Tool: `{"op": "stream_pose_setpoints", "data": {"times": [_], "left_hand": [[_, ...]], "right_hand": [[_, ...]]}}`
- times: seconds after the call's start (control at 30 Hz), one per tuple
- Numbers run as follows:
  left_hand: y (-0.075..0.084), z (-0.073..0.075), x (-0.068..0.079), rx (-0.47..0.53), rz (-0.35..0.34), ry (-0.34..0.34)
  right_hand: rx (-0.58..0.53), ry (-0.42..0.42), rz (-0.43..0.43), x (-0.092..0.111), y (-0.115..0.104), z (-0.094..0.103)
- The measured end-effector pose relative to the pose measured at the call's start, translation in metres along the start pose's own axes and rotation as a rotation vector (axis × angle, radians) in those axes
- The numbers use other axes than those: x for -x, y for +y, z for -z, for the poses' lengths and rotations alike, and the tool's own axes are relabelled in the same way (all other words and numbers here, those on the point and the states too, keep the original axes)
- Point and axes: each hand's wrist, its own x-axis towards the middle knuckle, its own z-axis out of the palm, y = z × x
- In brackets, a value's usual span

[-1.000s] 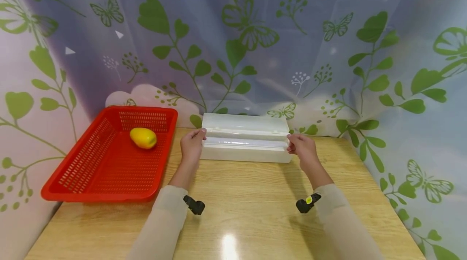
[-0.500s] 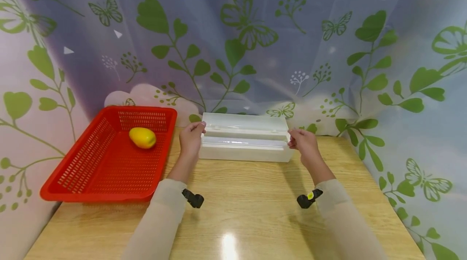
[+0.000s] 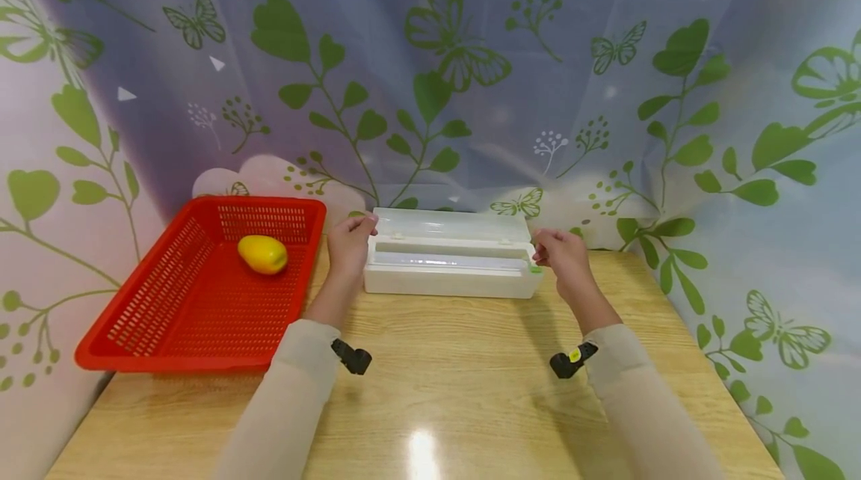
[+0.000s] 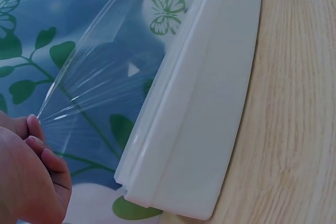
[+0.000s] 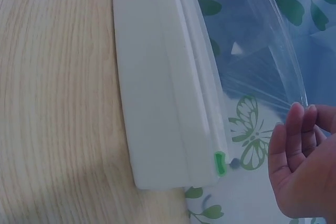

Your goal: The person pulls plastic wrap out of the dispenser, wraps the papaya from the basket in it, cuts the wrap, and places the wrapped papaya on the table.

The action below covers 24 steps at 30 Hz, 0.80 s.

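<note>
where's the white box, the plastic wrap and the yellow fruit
White box (image 3: 452, 284): head view, front wall.
Plastic wrap (image 4: 97, 85): left wrist view, middle of stretched sheet.
Yellow fruit (image 3: 262, 254): head view, its middle.

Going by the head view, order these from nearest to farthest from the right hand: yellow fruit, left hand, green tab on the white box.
1. Green tab: at the right end of the white box, just beside the right hand.
2. Left hand: by the box's left end, pinching clear film.
3. Yellow fruit: farther left, inside the red basket.
</note>
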Motion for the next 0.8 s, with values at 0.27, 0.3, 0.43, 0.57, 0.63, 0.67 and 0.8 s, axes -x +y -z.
{"op": "stream_pose_setpoints", "data": {"times": [0.27,0.3,0.43,0.57,0.63,0.67,0.8], "left_hand": [[0.012,-0.001,-0.001,-0.041,-0.015,-0.004],[0.013,-0.001,-0.001,-0.041,-0.021,-0.002],[0.017,-0.002,-0.002,-0.027,-0.027,-0.009],[0.022,-0.002,-0.002,-0.023,-0.008,-0.01],[0.024,-0.001,-0.003,-0.027,-0.008,-0.01],[0.025,-0.001,-0.003,-0.03,-0.008,-0.01],[0.031,-0.001,-0.005,-0.024,-0.025,-0.013]], "right_hand": [[-0.008,-0.007,0.032,0.0,-0.011,0.003],[-0.009,-0.005,0.036,-0.001,-0.012,0.004],[-0.02,0.012,0.04,-0.002,-0.017,0.004],[-0.039,0.017,0.028,-0.002,-0.022,0.004],[-0.05,0.021,0.024,-0.002,-0.025,0.004],[-0.054,0.024,0.022,-0.002,-0.026,0.003],[-0.062,0.037,0.026,-0.002,-0.031,0.004]]}}
